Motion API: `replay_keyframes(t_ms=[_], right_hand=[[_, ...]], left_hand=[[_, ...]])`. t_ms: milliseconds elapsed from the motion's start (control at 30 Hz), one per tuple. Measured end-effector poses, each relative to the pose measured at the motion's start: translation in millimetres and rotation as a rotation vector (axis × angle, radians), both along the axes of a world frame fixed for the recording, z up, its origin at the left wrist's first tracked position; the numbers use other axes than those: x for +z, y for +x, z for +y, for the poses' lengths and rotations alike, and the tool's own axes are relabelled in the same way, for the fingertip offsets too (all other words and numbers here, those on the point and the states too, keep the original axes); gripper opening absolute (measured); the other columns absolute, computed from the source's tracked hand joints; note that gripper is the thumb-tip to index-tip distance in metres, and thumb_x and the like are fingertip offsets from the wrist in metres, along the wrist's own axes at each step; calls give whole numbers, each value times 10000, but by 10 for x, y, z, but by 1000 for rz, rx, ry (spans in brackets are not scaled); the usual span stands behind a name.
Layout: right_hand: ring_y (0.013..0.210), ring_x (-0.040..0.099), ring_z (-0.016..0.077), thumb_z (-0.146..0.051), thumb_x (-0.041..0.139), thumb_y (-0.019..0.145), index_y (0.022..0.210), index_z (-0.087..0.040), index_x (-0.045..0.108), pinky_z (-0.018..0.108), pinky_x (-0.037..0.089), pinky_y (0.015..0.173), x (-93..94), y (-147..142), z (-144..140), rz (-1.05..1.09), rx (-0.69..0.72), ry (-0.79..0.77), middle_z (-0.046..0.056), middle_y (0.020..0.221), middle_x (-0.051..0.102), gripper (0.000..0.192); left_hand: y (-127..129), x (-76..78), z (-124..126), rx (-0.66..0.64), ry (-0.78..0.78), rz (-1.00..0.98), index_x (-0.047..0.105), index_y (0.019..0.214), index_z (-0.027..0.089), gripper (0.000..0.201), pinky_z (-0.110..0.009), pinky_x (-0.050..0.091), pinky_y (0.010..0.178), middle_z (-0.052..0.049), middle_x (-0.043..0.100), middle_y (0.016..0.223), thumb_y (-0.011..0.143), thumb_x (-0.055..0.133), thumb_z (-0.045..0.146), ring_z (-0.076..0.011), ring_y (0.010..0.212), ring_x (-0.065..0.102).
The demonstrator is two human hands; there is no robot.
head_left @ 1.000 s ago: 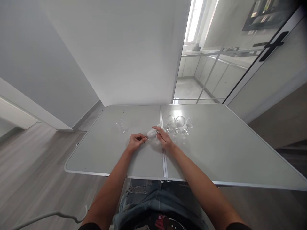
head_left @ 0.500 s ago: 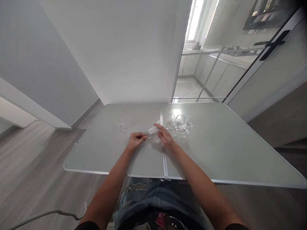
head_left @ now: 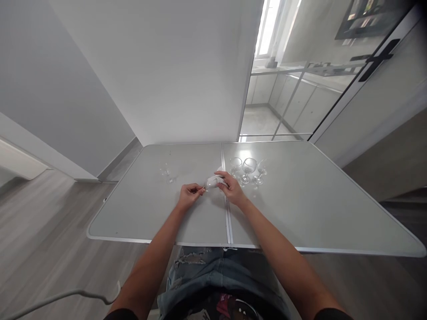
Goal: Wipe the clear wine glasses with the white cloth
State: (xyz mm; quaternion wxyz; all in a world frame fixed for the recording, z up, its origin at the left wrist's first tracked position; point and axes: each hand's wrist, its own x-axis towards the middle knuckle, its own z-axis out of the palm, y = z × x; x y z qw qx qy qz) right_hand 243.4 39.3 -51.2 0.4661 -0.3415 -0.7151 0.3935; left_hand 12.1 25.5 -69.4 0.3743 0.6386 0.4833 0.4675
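Left hand (head_left: 191, 195): grip pinched closed on the stem end of the held glass (head_left: 210, 182).
Right hand (head_left: 232, 190): grip partly curled, fingers and thumb closed on a white cloth (head_left: 219, 179) against the bowl.
Held glass: between the hands, tilted over the surface (head_left: 316, 200), bowl toward two o'clock from the left fingertips.
Stemmed glasses (head_left: 249, 166): three, upright, one o'clock from the right hand.
Clear glassware (head_left: 171, 180): faint, between ten and eleven o'clock from the left hand.

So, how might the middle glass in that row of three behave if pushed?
The middle glass might tip: wide bowl, slim stem. It looks fragile, being thin and clear. Pushed sideways, it could clink against the neighbouring glasses.
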Motion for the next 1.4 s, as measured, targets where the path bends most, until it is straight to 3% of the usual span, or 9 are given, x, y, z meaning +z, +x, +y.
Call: replay_keyframes(t_ms=[200,367,567,700,800,933,1067,1167,1400], right_hand=[[750,569,177,-322,446,1000,1576,-282,287,325,473,795,141,183,20,-405,284,126,42,950,665,599],[638,509,155,-271,484,979,1567,-340,307,296,445,728,182,204,-5,-604,307,197,20,868,681,618],[878,604,196,-348,531,955,1493,-312,452,328,487,830,232,123,-23,-190,285,-102,47,1037,674,544],[765,596,187,-429,504,964,1538,-284,348,317,504,720,177,82,-45,19,140,-302,37,922,651,613],[758,584,189,-391,494,977,1573,-274,275,347,502,785,142,66,-70,-122,80,-128,28,870,639,646],[702,568,190,-318,473,994,1594,-282,228,354,495,783,173,104,-63,-457,187,156,30,828,657,649],[852,612,219,-265,505,976,1536,-332,374,385,477,885,216,161,-37,-550,232,387,70,1039,711,579],[847,603,217,-271,512,971,1497,-328,441,387,475,876,213,161,-47,-474,209,363,65,1016,699,534],[636,501,145,-354,596,918,1372,-245,438,270,420,614,186,38,-95,188,41,-123,-5,809,604,493]], left_hand=[[-31,25,-18,-35,19,63,768,735,139,361,-250,411,529,-54,700,641,750,778,500,-122,542,548],[-116,42,27,-83,-41,3,757,719,127,365,-247,437,548,-67,696,623,731,800,489,-142,573,584],[-88,16,10,-2,208,171,780,780,171,249,-248,422,571,-43,688,651,785,772,420,-115,566,525],[-54,-22,10,33,332,228,785,800,195,200,-256,428,592,-38,687,664,783,778,394,-119,578,530],[-69,-22,19,46,219,135,776,771,178,248,-251,421,568,-45,701,672,764,790,426,-121,572,543],[-129,9,57,-56,-51,-77,750,741,129,343,-239,411,532,-60,697,646,702,832,460,-128,559,566],[-168,25,111,-175,-248,-182,689,656,115,388,-211,295,431,-21,623,542,671,849,468,-68,425,431],[-152,16,108,-196,-263,-170,693,670,118,381,-209,271,424,-13,611,538,692,835,472,-61,420,404],[-83,-22,57,36,71,-64,772,787,152,277,-250,439,600,-48,701,701,693,849,400,-133,632,577]])
